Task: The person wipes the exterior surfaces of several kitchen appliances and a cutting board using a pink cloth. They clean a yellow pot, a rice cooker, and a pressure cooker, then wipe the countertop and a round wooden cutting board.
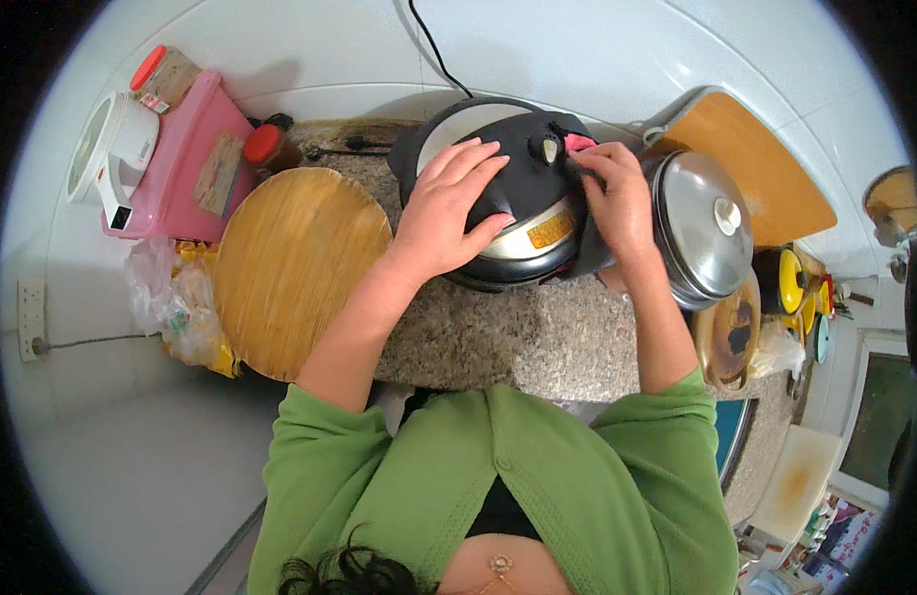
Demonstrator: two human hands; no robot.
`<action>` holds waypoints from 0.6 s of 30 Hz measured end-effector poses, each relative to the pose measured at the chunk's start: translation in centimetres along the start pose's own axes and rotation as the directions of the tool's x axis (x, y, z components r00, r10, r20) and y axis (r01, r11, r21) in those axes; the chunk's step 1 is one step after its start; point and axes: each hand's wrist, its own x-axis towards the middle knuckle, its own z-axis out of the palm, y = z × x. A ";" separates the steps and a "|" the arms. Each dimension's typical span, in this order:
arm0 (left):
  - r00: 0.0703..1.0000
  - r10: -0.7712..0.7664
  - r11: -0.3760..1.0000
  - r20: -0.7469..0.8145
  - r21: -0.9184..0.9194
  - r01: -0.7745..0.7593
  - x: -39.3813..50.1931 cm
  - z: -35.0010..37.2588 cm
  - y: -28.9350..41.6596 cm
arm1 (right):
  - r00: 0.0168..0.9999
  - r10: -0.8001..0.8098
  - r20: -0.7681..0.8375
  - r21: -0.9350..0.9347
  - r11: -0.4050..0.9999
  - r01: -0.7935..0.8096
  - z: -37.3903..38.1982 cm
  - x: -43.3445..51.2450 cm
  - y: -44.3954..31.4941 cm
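Note:
A black and silver electric cooker (525,175) with a domed lid stands on the granite counter before me. My left hand (452,204) lies flat on the left part of the lid, fingers spread. At the lid's far right edge, my right hand (620,195) pinches a small pink cloth (579,142), most of which the fingers hide. Close to those fingertips is a steam valve (549,150) with a pale knob. A gold label (550,232) bearing writing sits on the lid's silver front band.
Left of the cooker are a round wooden board (302,271), a pink plastic bin (187,167) and a red-lidded jar (268,147). A steel lidded pot (700,223) stands close on the right, before a leaning wooden board (748,167). A black cord (436,52) runs up the wall.

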 end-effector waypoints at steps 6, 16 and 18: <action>0.999 0.011 1.000 -0.038 -0.024 -0.012 0.1 0.0 0.2 | 0.963 0.123 0.241 0.164 0.973 -0.165 -0.9 8.0 2.2; 1.000 -0.023 1.000 -0.010 -0.013 0.023 0.1 -0.1 0.3 | 0.760 -0.353 0.545 0.178 0.935 0.307 1.9 12.9 1.5; 1.000 -0.025 1.000 -0.015 -0.009 0.025 0.0 -0.1 0.4 | 0.770 -0.333 0.544 0.168 0.943 0.288 1.6 12.7 1.6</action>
